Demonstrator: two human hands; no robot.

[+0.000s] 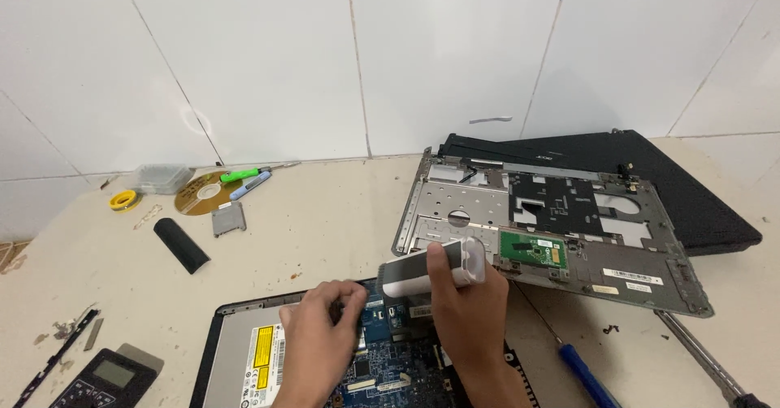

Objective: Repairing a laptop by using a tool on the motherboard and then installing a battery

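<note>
The right hand [465,310] reaches forward from the lower edge, wrist bent, its fingers wrapped tight around a white and grey cylindrical handheld device [433,270] held level above the opened black laptop base [244,351]; the left hand [318,339] rests beside it, knuckles up, its fingers curled and pinched down on the blue circuit board [382,367] inside that base, though what they grip is hidden; a silver optical drive [244,363] sits in the base's left bay; the base lies on the beige counter [325,221]; a grey detached palmrest frame [552,229] lies just beyond; 1 clear plastic box [162,178] stands far left, contents unclear.
</note>
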